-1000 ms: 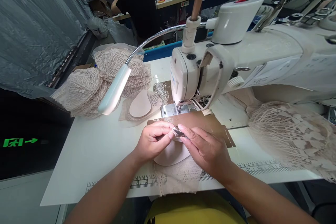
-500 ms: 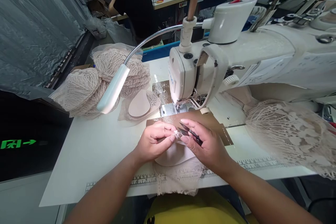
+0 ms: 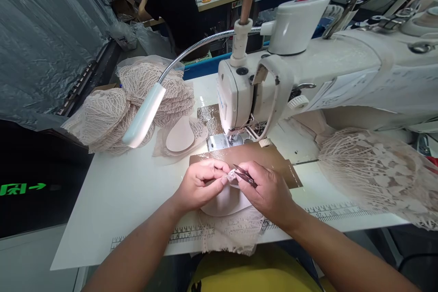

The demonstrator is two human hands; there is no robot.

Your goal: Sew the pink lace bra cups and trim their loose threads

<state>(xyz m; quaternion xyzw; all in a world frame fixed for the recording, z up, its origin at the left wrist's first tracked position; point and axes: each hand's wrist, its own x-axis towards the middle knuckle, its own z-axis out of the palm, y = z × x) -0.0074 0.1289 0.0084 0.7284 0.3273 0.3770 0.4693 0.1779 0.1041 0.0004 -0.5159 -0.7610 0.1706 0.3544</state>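
My left hand is closed in a pinch on the top edge of a beige padded cup piece with lace trim that lies on the white table. My right hand grips small dark thread snips, their blades open at the spot my left fingers pinch. Both hands sit just in front of the sewing machine and its needle plate.
A pile of lace cup pieces lies at the back left under a gooseneck lamp. More lace fabric is heaped at the right. A ruler strip runs along the table's front edge. Another person sits at a far bench.
The snips in my right hand turned from flat against my left fingers to blades apart at the pinched edge. Both hands stayed in place over the cup piece.
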